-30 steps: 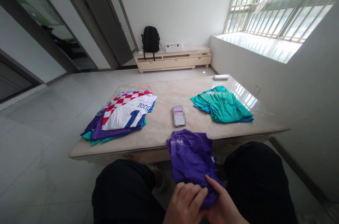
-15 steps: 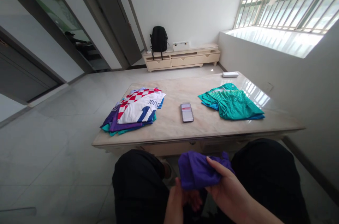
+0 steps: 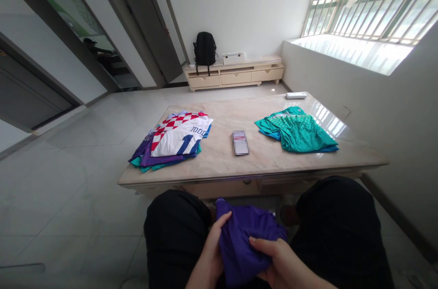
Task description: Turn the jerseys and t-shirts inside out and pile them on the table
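Down between the knees, the left hand (image 3: 214,252) and right hand (image 3: 277,264) both grip a bunched purple shirt (image 3: 244,243). Beyond the fingers, a folded jersey (image 3: 181,136) reads "MOD".

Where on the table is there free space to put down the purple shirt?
The table has bare marble along the near edge, between the left shirt stack and the small blurred packet, and between that packet and the green shirts. The far half is bare except for a white remote. Both shirt piles are crowded.
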A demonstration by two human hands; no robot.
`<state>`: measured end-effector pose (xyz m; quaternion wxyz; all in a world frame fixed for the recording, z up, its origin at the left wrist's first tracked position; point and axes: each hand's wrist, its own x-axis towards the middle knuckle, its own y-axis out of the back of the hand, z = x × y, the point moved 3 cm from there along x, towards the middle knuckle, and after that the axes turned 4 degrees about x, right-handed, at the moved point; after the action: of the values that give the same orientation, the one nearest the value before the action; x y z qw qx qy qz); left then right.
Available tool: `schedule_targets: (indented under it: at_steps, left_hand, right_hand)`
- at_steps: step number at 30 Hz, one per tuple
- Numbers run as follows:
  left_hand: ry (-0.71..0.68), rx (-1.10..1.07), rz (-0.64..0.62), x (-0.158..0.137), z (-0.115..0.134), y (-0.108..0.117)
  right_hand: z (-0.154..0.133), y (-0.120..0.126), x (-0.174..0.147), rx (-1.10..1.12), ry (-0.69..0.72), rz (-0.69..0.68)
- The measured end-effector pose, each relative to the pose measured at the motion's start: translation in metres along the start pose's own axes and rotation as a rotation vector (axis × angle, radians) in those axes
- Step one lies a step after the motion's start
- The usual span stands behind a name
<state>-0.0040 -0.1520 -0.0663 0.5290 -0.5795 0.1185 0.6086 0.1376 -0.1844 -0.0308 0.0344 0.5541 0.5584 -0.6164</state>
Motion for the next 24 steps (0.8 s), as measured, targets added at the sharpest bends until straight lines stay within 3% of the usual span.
schedule_targets:
  at_steps: [3, 8, 15, 18, 20, 22, 24]
  left_hand:
    - [-0.009, 0.000, 0.076, 0.016, 0.012, 0.007]
    - [0.018, -0.001, 0.100, 0.027, 0.021, 0.010]
    - [-0.089, -0.067, 0.160, 0.009, 0.021, -0.001]
    - [-0.245, -0.155, 0.259, -0.012, 0.040, -0.013]
    - [-0.424, -0.193, 0.325, -0.027, 0.067, -0.031]
    - [-0.658, -0.193, 0.363, -0.040, 0.105, -0.062]
    - [-0.894, -0.148, 0.326, -0.045, 0.147, -0.110]
  right_hand:
    - [0.002, 0.001, -0.002, -0.001, -0.011, -0.043]
    - [0.002, 0.008, -0.001, 0.009, -0.066, -0.071]
    - [-0.001, 0.014, 0.001, 0.088, -0.130, -0.026]
    - [-0.009, -0.002, -0.007, 0.121, -0.189, -0.072]
    - [-0.024, -0.017, -0.007, 0.148, -0.183, -0.118]
    - [-0.049, -0.036, 0.000, 0.178, -0.136, -0.194]
    - [-0.084, -0.059, 0.016, 0.216, -0.069, -0.312]
